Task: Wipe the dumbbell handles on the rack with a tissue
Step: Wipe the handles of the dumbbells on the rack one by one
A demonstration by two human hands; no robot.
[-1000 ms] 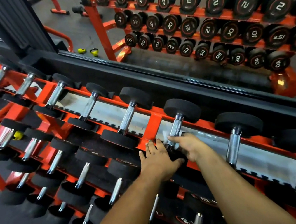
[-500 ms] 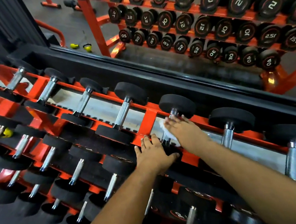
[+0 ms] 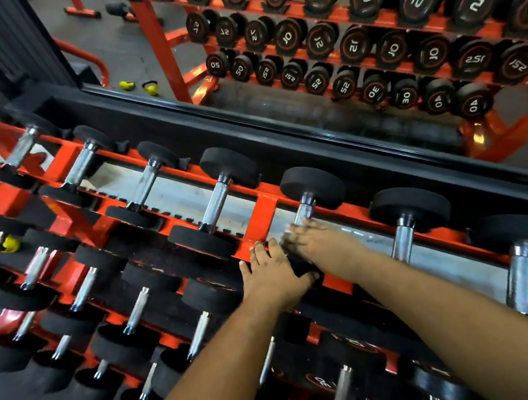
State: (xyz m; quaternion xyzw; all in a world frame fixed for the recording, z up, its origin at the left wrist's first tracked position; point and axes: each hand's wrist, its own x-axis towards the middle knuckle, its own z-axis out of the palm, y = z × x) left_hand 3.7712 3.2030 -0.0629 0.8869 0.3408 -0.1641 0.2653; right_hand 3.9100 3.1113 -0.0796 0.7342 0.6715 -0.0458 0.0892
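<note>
**Blurred wiping hand risked missing the handle**

On the top tier of the orange steel dumbbell rack (image 3: 266, 211), near its front rail, the person's right hand (image 3: 314, 240) lay over the lower end of a knurled chrome dumbbell handle (image 3: 305, 211) belonging to a black round-headed dumbbell (image 3: 312, 187). The hand was smeared by motion, so whether its fingers were curled round the bar or merely laid flat on it could not be told. The tissue did not show clearly; it was probably under that palm. The left hand (image 3: 276, 275) rested with fingers straight and close together on the dumbbell's near black head (image 3: 301, 268), apparently steadying it.

Several things could have gone wrong. A fast stroke might have let the thin tissue bunch or tear on the rough knurling, leaving fibres behind. If the left hand eased off, the dumbbell might have rolled in its cradle and pinched fingers against the rail. The upper stretch of the bar, bare beside the far head, might have gone unwiped. The neighbouring handles (image 3: 217, 200) seemed not yet attended.
</note>
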